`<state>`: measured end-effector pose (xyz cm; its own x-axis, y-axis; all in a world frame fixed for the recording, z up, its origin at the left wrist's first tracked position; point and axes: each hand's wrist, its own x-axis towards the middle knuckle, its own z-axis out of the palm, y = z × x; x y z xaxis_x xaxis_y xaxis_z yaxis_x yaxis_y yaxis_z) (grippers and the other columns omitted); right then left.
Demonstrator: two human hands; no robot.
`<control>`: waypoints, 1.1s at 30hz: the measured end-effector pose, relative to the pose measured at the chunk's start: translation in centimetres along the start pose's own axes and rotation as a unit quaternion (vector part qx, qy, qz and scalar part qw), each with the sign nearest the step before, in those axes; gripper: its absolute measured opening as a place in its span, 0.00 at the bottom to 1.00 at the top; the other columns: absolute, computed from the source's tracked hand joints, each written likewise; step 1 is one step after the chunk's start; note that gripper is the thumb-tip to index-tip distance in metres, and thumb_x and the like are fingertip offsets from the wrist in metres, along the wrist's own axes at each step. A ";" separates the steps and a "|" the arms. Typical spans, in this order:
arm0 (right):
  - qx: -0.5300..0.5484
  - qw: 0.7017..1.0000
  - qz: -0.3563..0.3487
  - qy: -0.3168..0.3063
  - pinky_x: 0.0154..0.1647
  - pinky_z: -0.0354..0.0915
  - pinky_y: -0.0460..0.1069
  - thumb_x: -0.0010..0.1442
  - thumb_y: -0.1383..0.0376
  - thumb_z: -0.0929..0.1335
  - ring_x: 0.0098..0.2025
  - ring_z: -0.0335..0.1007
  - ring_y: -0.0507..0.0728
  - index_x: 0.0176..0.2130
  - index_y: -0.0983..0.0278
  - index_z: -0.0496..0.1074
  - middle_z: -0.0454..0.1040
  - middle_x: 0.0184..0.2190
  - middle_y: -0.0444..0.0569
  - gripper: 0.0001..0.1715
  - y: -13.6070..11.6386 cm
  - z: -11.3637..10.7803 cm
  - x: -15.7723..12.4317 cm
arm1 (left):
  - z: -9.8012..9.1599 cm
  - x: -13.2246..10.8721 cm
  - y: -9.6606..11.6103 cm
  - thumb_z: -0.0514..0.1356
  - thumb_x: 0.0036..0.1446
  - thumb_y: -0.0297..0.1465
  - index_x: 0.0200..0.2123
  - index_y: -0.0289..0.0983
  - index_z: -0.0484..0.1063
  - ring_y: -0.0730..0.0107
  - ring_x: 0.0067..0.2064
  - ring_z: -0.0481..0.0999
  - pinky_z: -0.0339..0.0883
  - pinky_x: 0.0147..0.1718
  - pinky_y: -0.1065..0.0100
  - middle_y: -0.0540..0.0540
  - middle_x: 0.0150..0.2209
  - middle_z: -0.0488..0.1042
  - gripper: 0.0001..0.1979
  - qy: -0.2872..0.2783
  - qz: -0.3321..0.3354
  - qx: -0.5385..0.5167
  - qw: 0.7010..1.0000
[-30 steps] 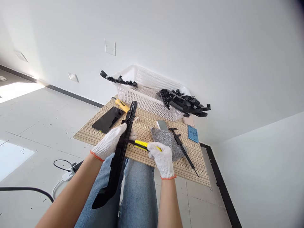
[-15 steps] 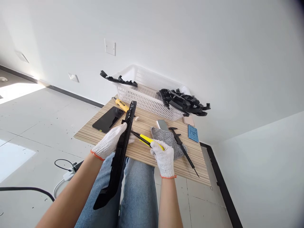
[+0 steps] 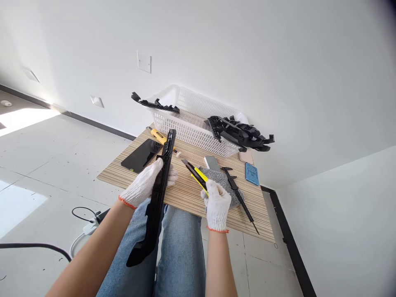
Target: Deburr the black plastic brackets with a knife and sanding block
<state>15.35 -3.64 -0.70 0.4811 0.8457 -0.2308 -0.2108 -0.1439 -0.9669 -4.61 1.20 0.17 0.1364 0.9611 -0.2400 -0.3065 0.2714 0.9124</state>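
In a white knit glove, my left hand (image 3: pixel 144 181) is closed around a long black plastic trim piece (image 3: pixel 157 194), which slants from above the table down over my lap. My gloved right hand (image 3: pixel 216 202) grips a yellow and black utility knife (image 3: pixel 198 175). Its blade is out and points up and left, apart from the trim piece. Beneath the knife and right hand lies a grey cloth (image 3: pixel 224 181). A black caliper (image 3: pixel 236 192) rests on the cloth's right side.
A white basket (image 3: pixel 192 130) at the back holds several black plastic parts (image 3: pixel 241 134). On the striped table (image 3: pixel 182 185) lie a black phone (image 3: pixel 140 154), a yellow-handled tool (image 3: pixel 157 135), a grey-topped block (image 3: pixel 211 162) and a blue flat piece (image 3: pixel 251 173). Cables (image 3: pixel 40 246) run along the floor at left.
My right hand has moved slightly right, drawing the knife away from the trim piece, and the blade now shows fully. The trim piece has shifted a little in my left hand's hold.
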 end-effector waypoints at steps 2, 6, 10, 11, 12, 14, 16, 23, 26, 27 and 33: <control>0.031 0.999 0.015 0.028 0.12 0.45 0.42 0.43 0.43 0.76 0.14 0.55 0.47 0.28 0.66 0.75 0.65 0.14 0.40 0.29 0.0 0.1 0.0 | 0.2 -0.2 0.2 0.64 0.54 0.56 0.37 0.37 0.70 0.72 0.22 0.69 0.64 0.20 0.71 0.51 0.22 0.67 0.26 -0.026 -0.008 -0.022 0.999; 0.009 1.000 0.029 -0.009 0.12 0.43 0.42 0.44 0.43 0.77 0.13 0.49 0.45 0.28 0.65 0.73 0.66 0.14 0.41 0.29 0.0 0.0 0.1 | 0.5 -0.8 0.7 0.67 0.53 0.53 0.37 0.39 0.66 0.77 0.20 0.65 0.60 0.19 0.74 0.54 0.22 0.67 0.25 -0.055 -0.012 -0.020 0.998; -0.007 0.999 0.021 -0.033 0.12 0.42 0.42 0.47 0.44 0.76 0.13 0.47 0.44 0.28 0.66 0.73 0.67 0.14 0.41 0.28 0.1 -0.1 0.0 | 0.9 -1.5 1.2 0.69 0.52 0.45 0.30 0.40 0.61 0.77 0.22 0.67 0.62 0.22 0.73 0.52 0.24 0.70 0.22 -0.079 0.013 0.041 0.996; -0.008 0.999 0.020 -0.033 0.12 0.42 0.42 0.47 0.44 0.76 0.13 0.47 0.44 0.28 0.65 0.73 0.67 0.14 0.41 0.28 0.1 -0.1 0.0 | 1.0 -1.5 1.3 0.68 0.52 0.45 0.30 0.40 0.60 0.76 0.23 0.68 0.63 0.23 0.73 0.52 0.25 0.71 0.21 -0.089 0.022 0.052 0.994; -0.008 0.999 0.019 -0.032 0.12 0.42 0.42 0.47 0.44 0.75 0.13 0.47 0.45 0.27 0.65 0.72 0.67 0.14 0.41 0.28 0.1 -0.2 0.0 | 1.0 -1.6 1.4 0.68 0.52 0.44 0.31 0.40 0.61 0.75 0.23 0.68 0.63 0.24 0.72 0.52 0.25 0.71 0.20 -0.098 0.031 0.061 0.993; -0.010 0.999 0.018 -0.031 0.12 0.42 0.43 0.47 0.44 0.75 0.13 0.47 0.45 0.27 0.65 0.72 0.66 0.14 0.41 0.28 0.1 -0.1 0.0 | 1.0 -1.6 1.4 0.67 0.53 0.43 0.36 0.40 0.64 0.74 0.24 0.68 0.63 0.25 0.71 0.54 0.23 0.71 0.18 -0.111 0.049 0.086 0.989; -0.013 0.999 0.017 -0.032 0.12 0.42 0.43 0.47 0.44 0.75 0.13 0.47 0.45 0.26 0.65 0.72 0.66 0.14 0.41 0.27 0.0 -0.1 0.0 | 0.9 -1.6 1.4 0.65 0.55 0.43 0.41 0.41 0.65 0.72 0.23 0.68 0.62 0.26 0.71 0.55 0.20 0.70 0.17 -0.116 0.064 0.119 0.984; -0.022 0.999 0.013 -0.035 0.13 0.43 0.43 0.48 0.45 0.75 0.13 0.47 0.45 0.26 0.65 0.71 0.66 0.14 0.40 0.26 -0.1 -0.1 -0.1 | 0.3 -1.7 1.1 0.60 0.59 0.52 0.35 0.39 0.71 0.71 0.21 0.67 0.60 0.22 0.70 0.52 0.20 0.70 0.21 -0.069 0.065 0.169 0.981; -0.020 0.999 0.013 -0.036 0.13 0.43 0.43 0.48 0.45 0.75 0.13 0.48 0.45 0.27 0.65 0.72 0.66 0.14 0.41 0.26 0.0 -0.2 0.0 | 0.3 -1.4 0.9 0.55 0.57 0.62 0.41 0.38 0.74 0.71 0.19 0.67 0.60 0.19 0.69 0.51 0.21 0.69 0.31 -0.038 0.018 0.099 0.994; -0.019 0.999 0.014 -0.036 0.13 0.43 0.43 0.48 0.45 0.75 0.13 0.48 0.45 0.28 0.65 0.72 0.66 0.14 0.41 0.26 0.1 -0.2 0.0 | 0.3 -1.3 0.9 0.55 0.56 0.63 0.41 0.38 0.74 0.71 0.19 0.67 0.60 0.18 0.69 0.51 0.21 0.70 0.33 -0.033 0.003 0.075 0.997; -0.023 0.999 0.016 -0.036 0.13 0.43 0.43 0.47 0.46 0.76 0.13 0.48 0.45 0.27 0.65 0.72 0.66 0.14 0.40 0.25 -0.1 -0.1 -0.1 | 0.5 -1.2 0.8 0.66 0.50 0.56 0.39 0.37 0.73 0.72 0.21 0.70 0.63 0.19 0.71 0.51 0.23 0.72 0.27 -0.015 -0.020 0.009 1.000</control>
<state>15.40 -3.78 -0.63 0.4129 0.8746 -0.2542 -0.1840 -0.1932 -0.9637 -4.58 0.28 1.36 0.1768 0.9476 -0.2661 -0.2834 0.3080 0.9082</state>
